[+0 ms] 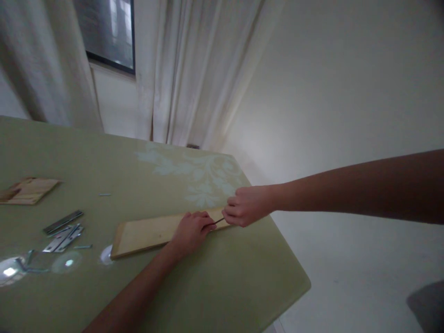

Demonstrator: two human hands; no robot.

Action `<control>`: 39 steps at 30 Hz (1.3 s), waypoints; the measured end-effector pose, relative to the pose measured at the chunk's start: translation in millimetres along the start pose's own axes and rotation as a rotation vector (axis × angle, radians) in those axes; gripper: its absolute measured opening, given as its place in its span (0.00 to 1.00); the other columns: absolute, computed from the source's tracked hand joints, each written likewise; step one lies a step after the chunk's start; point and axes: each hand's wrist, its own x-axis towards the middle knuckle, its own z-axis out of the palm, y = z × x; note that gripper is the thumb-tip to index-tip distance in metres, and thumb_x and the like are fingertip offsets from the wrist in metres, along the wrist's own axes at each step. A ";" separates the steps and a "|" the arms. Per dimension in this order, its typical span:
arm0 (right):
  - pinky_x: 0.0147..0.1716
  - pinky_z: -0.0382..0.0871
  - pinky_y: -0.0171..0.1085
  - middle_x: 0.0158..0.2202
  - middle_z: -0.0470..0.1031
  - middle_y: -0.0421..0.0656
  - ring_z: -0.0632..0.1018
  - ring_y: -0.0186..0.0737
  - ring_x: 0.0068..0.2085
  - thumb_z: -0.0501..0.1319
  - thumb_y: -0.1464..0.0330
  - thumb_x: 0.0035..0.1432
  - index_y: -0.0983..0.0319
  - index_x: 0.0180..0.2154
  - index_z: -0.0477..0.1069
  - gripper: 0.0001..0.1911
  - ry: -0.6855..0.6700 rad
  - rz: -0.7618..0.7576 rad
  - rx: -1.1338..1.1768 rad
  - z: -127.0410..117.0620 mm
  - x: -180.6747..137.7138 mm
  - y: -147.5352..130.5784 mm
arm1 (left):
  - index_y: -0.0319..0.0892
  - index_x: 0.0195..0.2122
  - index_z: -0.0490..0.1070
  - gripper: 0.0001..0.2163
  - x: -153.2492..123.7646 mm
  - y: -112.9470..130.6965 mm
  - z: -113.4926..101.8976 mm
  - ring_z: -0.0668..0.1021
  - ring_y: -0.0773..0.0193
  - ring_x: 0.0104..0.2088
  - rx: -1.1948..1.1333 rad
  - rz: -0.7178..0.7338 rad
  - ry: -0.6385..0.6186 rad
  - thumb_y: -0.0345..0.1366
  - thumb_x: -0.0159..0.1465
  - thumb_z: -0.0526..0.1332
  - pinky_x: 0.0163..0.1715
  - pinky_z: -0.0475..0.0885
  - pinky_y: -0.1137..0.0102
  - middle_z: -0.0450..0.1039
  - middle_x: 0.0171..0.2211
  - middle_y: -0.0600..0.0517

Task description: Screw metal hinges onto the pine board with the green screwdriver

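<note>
A long, pale wooden board (144,236) lies flat on the table, reaching under both hands. My left hand (194,231) rests across it, fingers curled and closed near the board's right part; what lies between those fingertips is hidden. My right hand (244,206) is closed in a fist above the board's right end. From that fist a thin dark rod (219,220) runs left to the fingertips of my left hand. Whether the rod belongs to a screwdriver or a hex key I cannot tell, since its other end is inside my right hand.
The green table (243,282) has a corner at the right. At the left lie a smaller wooden piece (33,190), a dark metal strip (63,222), metal hinge-like plates (65,238), and several screw-like pieces, one a loose screw (104,194). Curtains (204,69) hang behind.
</note>
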 end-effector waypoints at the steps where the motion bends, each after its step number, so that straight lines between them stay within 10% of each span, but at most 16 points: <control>1: 0.23 0.61 0.37 0.35 0.83 0.49 0.82 0.42 0.31 0.52 0.78 0.70 0.66 0.44 0.79 0.16 0.048 -0.091 -0.067 1.5 -1.2 0.9 | 0.47 0.40 0.83 0.12 -0.1 0.0 0.1 0.81 0.57 0.44 -0.001 0.003 -0.001 0.38 0.75 0.59 0.45 0.67 0.64 0.82 0.42 0.51; 21: 0.29 0.66 0.40 0.33 0.85 0.54 0.86 0.57 0.36 0.65 0.65 0.63 0.64 0.38 0.85 0.11 -0.298 0.478 0.433 -15.5 29.0 4.2 | 0.46 0.42 0.78 0.06 -1.8 3.2 2.8 0.80 0.54 0.46 -0.051 -0.062 0.000 0.39 0.74 0.62 0.45 0.64 0.61 0.82 0.41 0.52; 31: 0.27 0.63 0.36 0.28 0.83 0.48 0.80 0.42 0.31 0.72 0.59 0.56 0.65 0.35 0.85 0.15 -0.388 0.851 0.944 -11.7 37.6 27.4 | 0.46 0.43 0.82 0.11 -1.0 3.0 0.2 0.80 0.54 0.47 -0.027 -0.050 -0.021 0.39 0.76 0.59 0.46 0.65 0.61 0.82 0.42 0.50; 34: 0.27 0.61 0.36 0.30 0.82 0.47 0.80 0.43 0.32 0.71 0.56 0.59 0.64 0.39 0.84 0.17 -0.302 0.711 0.766 -8.4 28.6 26.7 | 0.47 0.41 0.83 0.12 -2.1 2.4 1.2 0.81 0.55 0.46 -0.037 -0.049 -0.014 0.39 0.76 0.59 0.46 0.65 0.62 0.82 0.42 0.50; 39: 0.24 0.57 0.38 0.37 0.82 0.49 0.81 0.43 0.32 0.60 0.73 0.69 0.63 0.47 0.79 0.10 -0.066 0.014 0.182 -4.9 6.9 16.9 | 0.48 0.40 0.83 0.11 -3.3 1.2 2.8 0.80 0.55 0.46 -0.036 -0.027 0.023 0.38 0.75 0.60 0.46 0.65 0.62 0.83 0.41 0.51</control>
